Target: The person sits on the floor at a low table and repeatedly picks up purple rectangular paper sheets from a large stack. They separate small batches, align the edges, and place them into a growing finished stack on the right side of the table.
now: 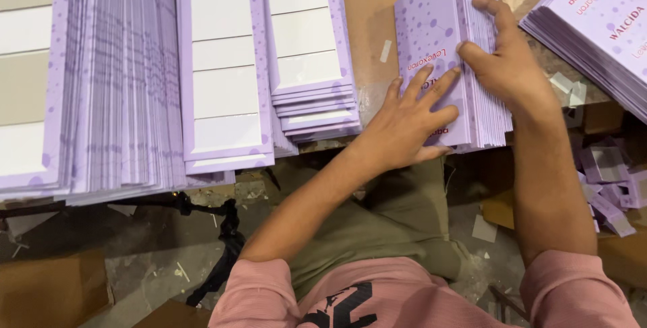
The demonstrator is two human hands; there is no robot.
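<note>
- Left hand [404, 122] lies flat, palm down, on top of a stack of lilac cards [438, 38]; fingers spread and nearly straight, pressing on the top card, not curled round anything.
- Right hand [505, 58] sits at the stack's right edge; fingers bent over the fanned card edges, thumb pointing left onto the top face. Grips the side of the pile; can't tell how many cards it has.
- The stack sits on the brown work surface [367, 24], right of centre, its near end reaching the table edge, just above the person's lap.
- Left of it, touching nothing of the hands: two piles of lilac cards w/ white panels [269, 65], face side showing blank white rectangles.
- Far left: a big fanned row of same cards [114, 92], overhanging the table edge.
- Top right: another lilac pile [596, 24], printed side up, well apart from the right hand.
- Small lilac offcuts [610, 186] heaped low right, beside the right forearm.
- Paper scraps on the surface near the stack; floor below has cardboard [50, 291] and litter.
- Nothing lies btwn the hands and the stack.
</note>
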